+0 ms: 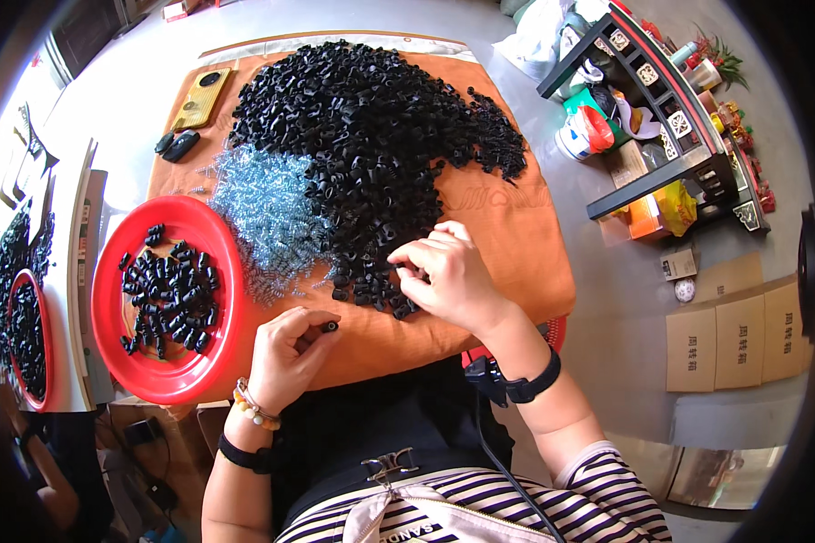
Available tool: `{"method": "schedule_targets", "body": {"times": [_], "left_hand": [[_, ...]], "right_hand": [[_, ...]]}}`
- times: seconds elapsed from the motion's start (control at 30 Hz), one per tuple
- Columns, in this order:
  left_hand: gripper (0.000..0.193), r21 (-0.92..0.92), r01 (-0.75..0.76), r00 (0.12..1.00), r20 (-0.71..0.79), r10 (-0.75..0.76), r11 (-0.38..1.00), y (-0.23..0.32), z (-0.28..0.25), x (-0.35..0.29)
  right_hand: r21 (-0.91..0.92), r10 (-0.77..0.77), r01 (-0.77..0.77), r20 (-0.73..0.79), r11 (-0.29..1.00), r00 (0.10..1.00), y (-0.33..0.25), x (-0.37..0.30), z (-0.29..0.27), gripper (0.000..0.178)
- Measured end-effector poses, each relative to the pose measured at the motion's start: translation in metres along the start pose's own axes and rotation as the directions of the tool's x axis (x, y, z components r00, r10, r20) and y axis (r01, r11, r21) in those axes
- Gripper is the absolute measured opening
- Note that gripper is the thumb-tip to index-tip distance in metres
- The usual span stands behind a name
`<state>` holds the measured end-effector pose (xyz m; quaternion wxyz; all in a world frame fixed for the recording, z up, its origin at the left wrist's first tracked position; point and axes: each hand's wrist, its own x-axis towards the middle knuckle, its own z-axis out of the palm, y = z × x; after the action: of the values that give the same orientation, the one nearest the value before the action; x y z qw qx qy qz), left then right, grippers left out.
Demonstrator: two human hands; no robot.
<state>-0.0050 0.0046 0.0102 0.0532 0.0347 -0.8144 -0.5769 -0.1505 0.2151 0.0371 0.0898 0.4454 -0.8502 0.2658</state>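
My left hand (pixel 285 355) is closed in a pinch at the table's near edge, with a small black hollow plastic part (pixel 331 327) between thumb and fingers, its round end showing. My right hand (pixel 453 279) is closed too, fingertips together over the near end of a large heap of black plastic parts (pixel 362 118). Whatever those fingertips pinch is too small to make out. Left of the heap, touching it, spreads a pile of thin, shiny, pale springs (pixel 267 213). A round red tray (pixel 106 299) at the left holds several small black assembled-looking pieces (pixel 170 299).
An orange cloth (pixel 507 244) covers the table. At its far left lie a yellow case-like object (pixel 199 98) and a black key-fob-like item (pixel 181 145). Smaller black bits (pixel 498 136) lie far right. Cardboard boxes (pixel 738 339) and a dark shelf (pixel 661 172) stand right; a mirror (pixel 36 299) stands left.
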Motion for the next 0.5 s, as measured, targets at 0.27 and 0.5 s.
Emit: {"method": "schedule_targets", "body": {"times": [0.27,0.5], "left_hand": [[0.017,-0.124,0.015,1.0,0.009,-0.014,0.992,-0.008,0.0,0.001],[0.021,-0.16,0.003,1.0,0.027,0.002,0.987,-0.006,-0.002,0.0]], "right_hand": [[0.38,-0.071,0.001,0.17,0.925,0.983,-0.051,0.005,0.006,0.012],[0.41,-0.138,0.062,0.158,0.91,0.978,-0.058,0.011,0.012,0.012]]}}
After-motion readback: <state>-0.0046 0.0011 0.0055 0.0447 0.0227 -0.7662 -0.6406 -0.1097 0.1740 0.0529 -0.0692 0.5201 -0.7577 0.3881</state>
